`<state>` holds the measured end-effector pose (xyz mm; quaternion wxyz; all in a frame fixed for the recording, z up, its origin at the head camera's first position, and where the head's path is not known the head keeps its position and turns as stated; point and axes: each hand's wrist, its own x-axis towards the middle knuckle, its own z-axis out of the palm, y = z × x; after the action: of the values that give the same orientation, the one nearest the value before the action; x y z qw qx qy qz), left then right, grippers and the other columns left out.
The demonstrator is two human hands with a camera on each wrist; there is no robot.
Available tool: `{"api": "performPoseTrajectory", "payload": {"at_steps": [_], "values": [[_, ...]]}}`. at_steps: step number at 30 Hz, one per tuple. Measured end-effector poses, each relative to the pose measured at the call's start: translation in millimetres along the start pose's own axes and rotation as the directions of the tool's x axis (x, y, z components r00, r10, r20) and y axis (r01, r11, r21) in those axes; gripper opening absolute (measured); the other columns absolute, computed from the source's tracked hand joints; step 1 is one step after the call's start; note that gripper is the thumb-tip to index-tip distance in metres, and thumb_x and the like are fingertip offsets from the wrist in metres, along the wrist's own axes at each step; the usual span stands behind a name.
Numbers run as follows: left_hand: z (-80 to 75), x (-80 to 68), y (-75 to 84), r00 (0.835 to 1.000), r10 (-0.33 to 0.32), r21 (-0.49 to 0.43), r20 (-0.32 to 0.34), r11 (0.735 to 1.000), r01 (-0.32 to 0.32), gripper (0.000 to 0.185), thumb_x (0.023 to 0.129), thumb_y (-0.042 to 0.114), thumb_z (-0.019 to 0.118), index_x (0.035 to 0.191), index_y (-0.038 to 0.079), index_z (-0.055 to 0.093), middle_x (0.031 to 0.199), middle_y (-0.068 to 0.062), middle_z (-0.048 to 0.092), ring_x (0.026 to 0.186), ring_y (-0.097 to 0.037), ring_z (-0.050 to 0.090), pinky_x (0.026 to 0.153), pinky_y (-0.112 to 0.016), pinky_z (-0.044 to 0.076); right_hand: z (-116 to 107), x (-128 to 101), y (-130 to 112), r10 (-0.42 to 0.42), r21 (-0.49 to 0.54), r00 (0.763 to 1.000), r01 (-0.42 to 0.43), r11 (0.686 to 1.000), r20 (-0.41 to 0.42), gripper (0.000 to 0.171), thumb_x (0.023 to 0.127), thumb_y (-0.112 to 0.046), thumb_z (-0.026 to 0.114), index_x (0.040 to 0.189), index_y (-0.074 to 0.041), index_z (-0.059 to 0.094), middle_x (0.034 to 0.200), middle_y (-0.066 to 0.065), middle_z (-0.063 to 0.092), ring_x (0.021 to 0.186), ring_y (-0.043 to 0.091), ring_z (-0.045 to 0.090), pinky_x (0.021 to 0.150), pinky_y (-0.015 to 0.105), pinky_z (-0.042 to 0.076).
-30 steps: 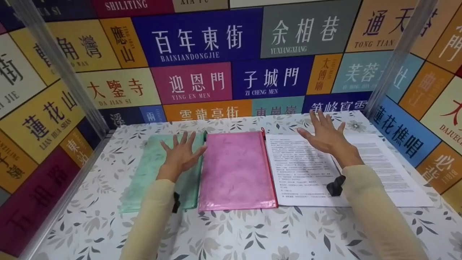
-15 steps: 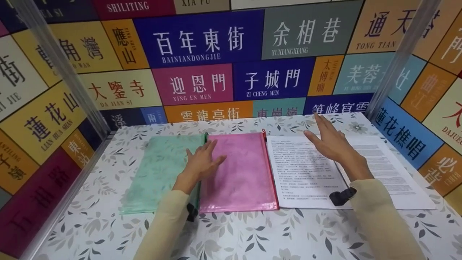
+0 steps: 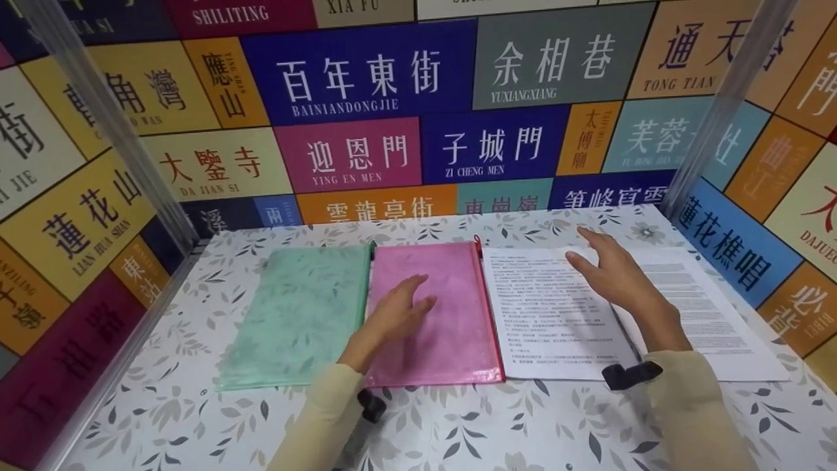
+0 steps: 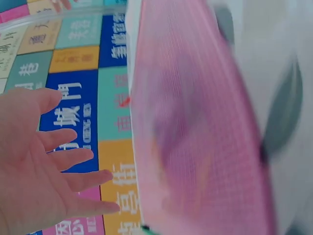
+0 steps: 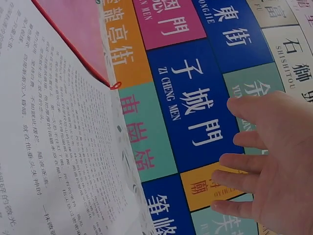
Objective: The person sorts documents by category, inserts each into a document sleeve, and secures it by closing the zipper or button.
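Colourful sign panels [image 3: 356,72] line the walls behind a leaf-patterned table [image 3: 458,432]. Over it, the left hand [image 3: 394,315] is spread loosely, fingers apart and holding nothing; the left wrist view shows a gap between it and the pink folder [image 3: 458,320] below. That hand has swung across from the green folder [image 3: 294,320] within the last second, while the folders and paper lie just as they did. The right hand [image 3: 624,281] has drawn back a little toward the person; it too is well open, with no hold on anything, above the printed sheets [image 3: 543,320]. Both wrists carry a black strap [image 3: 631,375]. Further out, the pink folder lies flat in the middle, its red edge [image 3: 495,320] beside the sheets and its other side next to the green folder, which is now uncovered by any hand. Judging by that shift, attention seems to have passed from the green folder to the pink one, with no item lifted or moved yet.
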<state>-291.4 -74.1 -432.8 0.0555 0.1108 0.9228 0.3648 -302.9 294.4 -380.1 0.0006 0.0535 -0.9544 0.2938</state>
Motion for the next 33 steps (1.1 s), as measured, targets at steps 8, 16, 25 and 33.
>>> {"api": "performPoseTrajectory", "payload": {"at_steps": [8, 16, 25, 33], "values": [[14.2, -2.3, 13.6, 0.998, 0.061, -0.198, -0.007, 0.978, -0.061, 0.050, 0.103, 0.028, 0.054, 0.149, 0.010, 0.046, 0.154, -0.013, 0.047, 0.141, -0.036, 0.046, 0.116, -0.050, 0.038, 1, -5, 11, 0.046, 0.074, 0.999, -0.046, 0.996, 0.001, 0.077, 0.102, -0.055, 0.044, 0.161, -0.014, 0.018, 0.165, 0.022, 0.019, 0.147, 0.047, 0.028, 0.115, 0.066, 0.027], [31.1, -2.3, 29.0, 0.998, 0.048, -0.375, 0.046, 0.927, -0.028, 0.045, 0.103, 0.029, 0.052, 0.145, 0.013, 0.050, 0.149, -0.016, 0.051, 0.135, -0.033, 0.053, 0.110, -0.049, 0.044, 8, -10, 27, 0.080, 0.136, 0.997, -0.076, 0.988, -0.023, 0.074, 0.103, -0.054, 0.043, 0.159, -0.010, 0.024, 0.162, 0.024, 0.027, 0.146, 0.047, 0.031, 0.114, 0.065, 0.029], [54.0, 4.7, 36.7, 0.989, 0.021, -0.636, 0.147, 0.768, 0.078, 0.048, 0.103, 0.025, 0.049, 0.148, 0.009, 0.045, 0.142, -0.025, 0.054, 0.122, -0.042, 0.060, 0.095, -0.052, 0.054, 14, -7, 43, 0.131, 0.178, 0.991, -0.128, 0.976, -0.005, 0.072, 0.103, -0.054, 0.042, 0.158, -0.009, 0.028, 0.161, 0.023, 0.032, 0.144, 0.046, 0.036, 0.113, 0.062, 0.033], [71.3, 11.0, 43.3, 0.987, 0.005, -0.719, 0.159, 0.686, 0.113, 0.050, 0.103, 0.021, 0.048, 0.148, 0.000, 0.042, 0.129, -0.030, 0.060, 0.107, -0.042, 0.066, 0.090, -0.048, 0.056, 9, -7, 61, 0.137, 0.197, 0.990, -0.130, 0.972, -0.021, 0.066, 0.106, -0.046, 0.038, 0.154, -0.001, 0.034, 0.150, 0.029, 0.043, 0.133, 0.046, 0.050, 0.103, 0.056, 0.046]]}}
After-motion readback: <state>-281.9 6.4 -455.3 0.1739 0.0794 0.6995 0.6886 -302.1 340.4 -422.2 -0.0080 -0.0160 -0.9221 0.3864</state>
